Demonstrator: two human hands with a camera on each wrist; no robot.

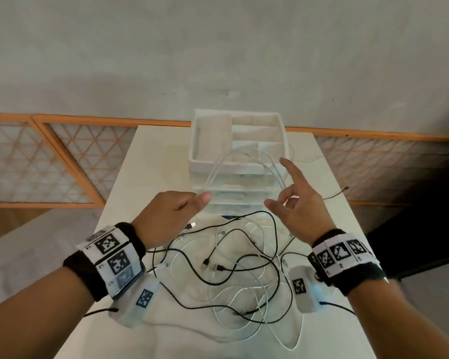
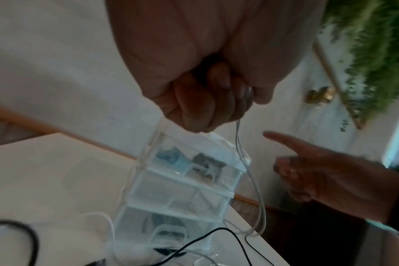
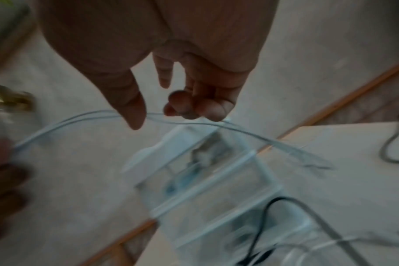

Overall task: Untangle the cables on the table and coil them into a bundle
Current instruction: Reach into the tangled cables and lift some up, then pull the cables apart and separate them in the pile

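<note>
Above the tangle on the white table (image 1: 151,156), the person holds up a doubled white cable (image 1: 233,154) that arches between both hands in front of a clear plastic drawer unit (image 1: 237,187). The left hand (image 1: 166,216) is closed in a fist round one side of the arch, the strands leaving below its curled fingers (image 2: 194,108). The right hand (image 1: 298,203) is looser: its forefinger points out, while the thumb and bent fingers seem to nip the strands, though blur makes that contact uncertain. The other black cables (image 1: 244,265) and white cables (image 1: 244,301) lie crossed on the table beneath. The step appears to be winding the first freed cable into loops; next, the right hand probably must draw up slack and pass another turn to the left without snagging the pile.
</note>
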